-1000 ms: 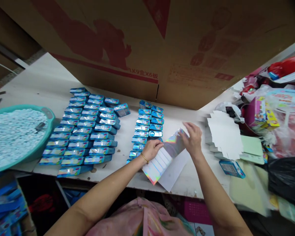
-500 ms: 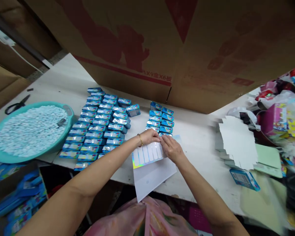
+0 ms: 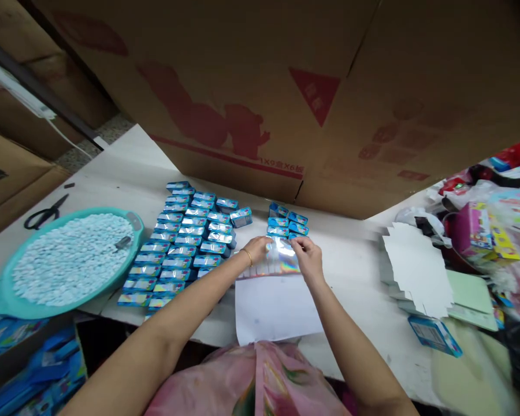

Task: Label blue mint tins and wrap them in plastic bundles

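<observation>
The head view shows, at the centre of the frame, a shiny sheet [image 3: 281, 257] between the left hand [image 3: 256, 252] and right hand [image 3: 311, 260], each with fingers pinched closed on its upper edge. White paper [image 3: 277, 312] spreads below; blue boxes [image 3: 184, 250] stand in rows left of centre, near a teal basin [image 3: 137, 226].
</observation>
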Motion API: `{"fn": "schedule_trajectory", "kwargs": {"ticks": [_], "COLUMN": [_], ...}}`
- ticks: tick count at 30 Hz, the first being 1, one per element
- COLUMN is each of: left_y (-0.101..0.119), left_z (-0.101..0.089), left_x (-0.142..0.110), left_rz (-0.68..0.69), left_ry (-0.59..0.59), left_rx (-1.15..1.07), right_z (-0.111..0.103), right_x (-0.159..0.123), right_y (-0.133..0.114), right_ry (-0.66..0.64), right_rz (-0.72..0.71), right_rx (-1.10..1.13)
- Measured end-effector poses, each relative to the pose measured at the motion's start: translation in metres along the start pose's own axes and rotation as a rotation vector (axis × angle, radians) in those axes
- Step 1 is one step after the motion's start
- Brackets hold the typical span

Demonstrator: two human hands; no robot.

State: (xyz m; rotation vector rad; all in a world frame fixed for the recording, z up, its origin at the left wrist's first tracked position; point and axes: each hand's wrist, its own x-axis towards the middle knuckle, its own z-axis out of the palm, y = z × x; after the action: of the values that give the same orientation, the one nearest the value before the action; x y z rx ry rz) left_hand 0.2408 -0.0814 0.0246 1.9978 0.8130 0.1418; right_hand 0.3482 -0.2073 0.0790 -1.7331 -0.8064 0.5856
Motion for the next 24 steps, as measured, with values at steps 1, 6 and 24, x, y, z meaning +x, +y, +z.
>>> {"fn": "schedule_trajectory", "kwargs": {"ticks": [1, 6, 24], "left_y": [-0.004, -0.018, -0.038], "left_z": [0.000, 0.001, 0.012], "left_x": [0.003, 0.020, 0.072], "left_rz": [-0.017, -0.339, -0.545], "left_ry": [0.036, 0.242, 0.640], "left_rx": [-0.071, -0.933, -0.884], "right_z": [0.005, 0.032, 0.080], "right_x": [0.013, 0.059, 0.089], "right_y": [-0.001, 0.027, 0.083], "right_ry": [0.021, 0.059, 0.313], "right_rz": [0.125, 0.526, 0.089], "right_rx": [0.106, 0.475, -0.221]}}
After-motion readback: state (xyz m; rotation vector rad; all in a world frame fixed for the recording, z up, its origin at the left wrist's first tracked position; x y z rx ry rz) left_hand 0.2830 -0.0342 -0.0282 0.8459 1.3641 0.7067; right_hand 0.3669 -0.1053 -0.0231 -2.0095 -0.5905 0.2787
